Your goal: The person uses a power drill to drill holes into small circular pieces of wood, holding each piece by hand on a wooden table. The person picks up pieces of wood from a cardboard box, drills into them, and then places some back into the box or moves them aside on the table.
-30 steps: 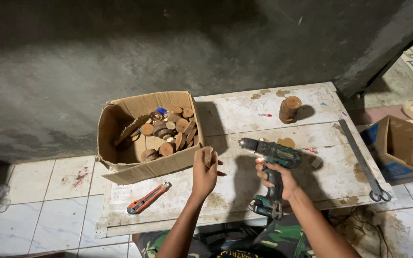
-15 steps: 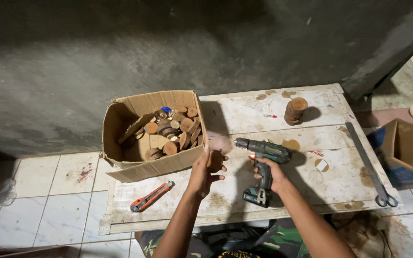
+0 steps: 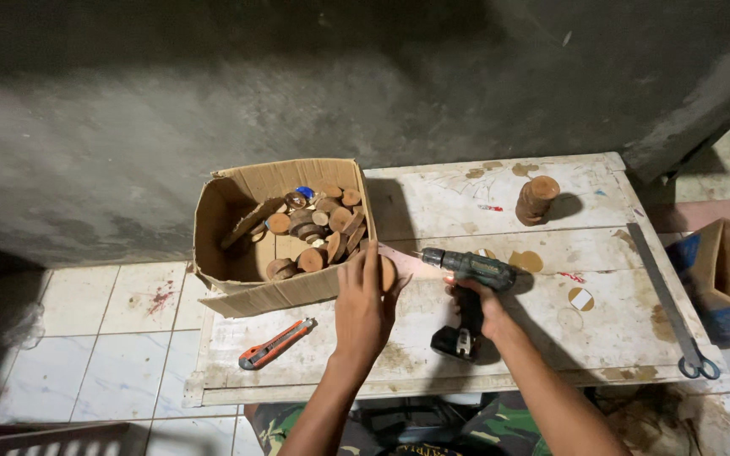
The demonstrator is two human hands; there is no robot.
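Note:
My left hand [image 3: 363, 306] holds a round wooden disc [image 3: 388, 273] on edge over the white worktable [image 3: 500, 228], right beside the cardboard box [image 3: 238, 287]. My right hand [image 3: 476, 306] grips the handle of a dark green cordless drill [image 3: 466, 272]. The drill's bit points left at the disc, with a small lit spot between them. The box holds several round wooden slices [image 3: 318, 228].
An orange utility knife [image 3: 275, 344] lies at the table's front left. A stack of wooden discs [image 3: 536, 198] stands at the back. A long metal bar [image 3: 662, 295] lies along the right edge, ending near scissors handles [image 3: 698, 368]. Another open box [image 3: 724, 279] sits on the floor to the right.
Both hands moved left toward the box. The left hand brought the disc up against the drill's bit, and the drill swung to point at it.

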